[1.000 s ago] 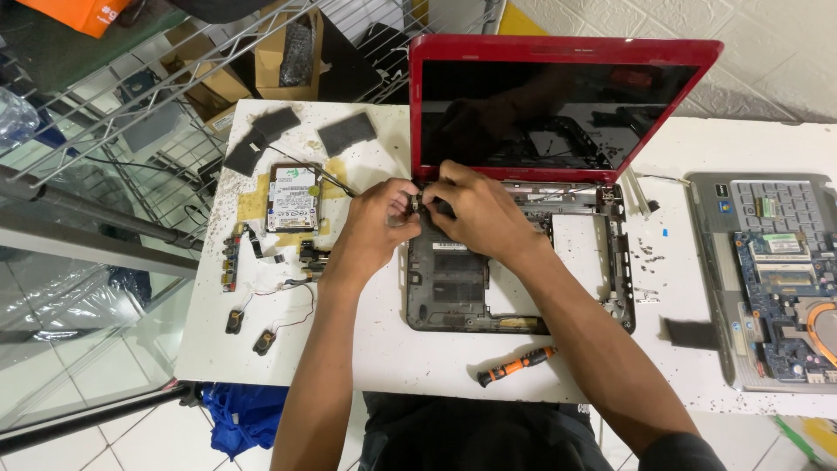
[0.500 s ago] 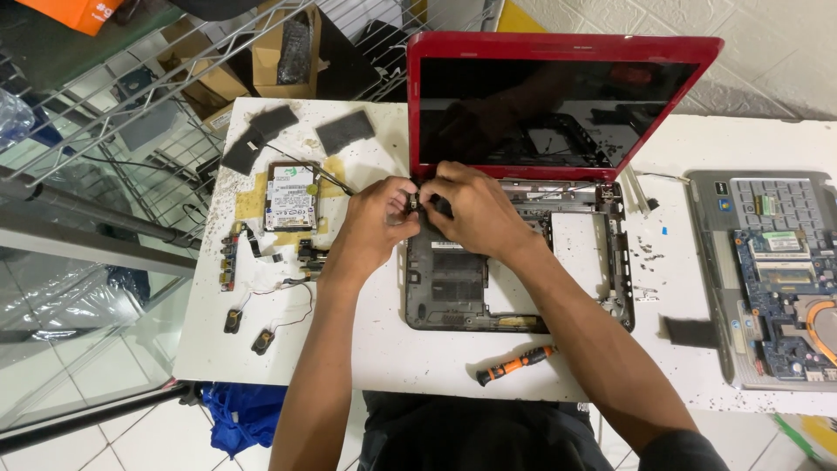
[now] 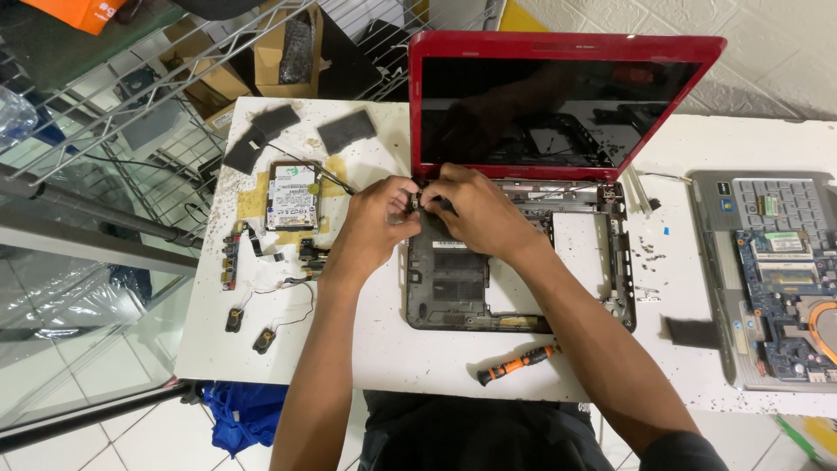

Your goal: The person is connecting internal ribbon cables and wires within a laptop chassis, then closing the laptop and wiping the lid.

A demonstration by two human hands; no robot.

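Both hands, left (image 3: 377,214) and right (image 3: 475,209), pinch at the red laptop (image 3: 523,262) hinge corner. Can't tell what's gripped. Screwdriver (image 3: 516,364) lies nearby.

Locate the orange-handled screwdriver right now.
The screwdriver lies on the white table, near its front edge, just below the red laptop's stripped base.

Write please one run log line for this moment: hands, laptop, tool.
left hand: at laptop hinge corner | right hand: same corner | red laptop: open, base stripped | screwdriver: lying on table, untouched

Both hands (image 3: 436,209) at red laptop (image 3: 558,96) hinge, orange screwdriver (image 3: 516,364) nearby, white table (image 3: 366,349)
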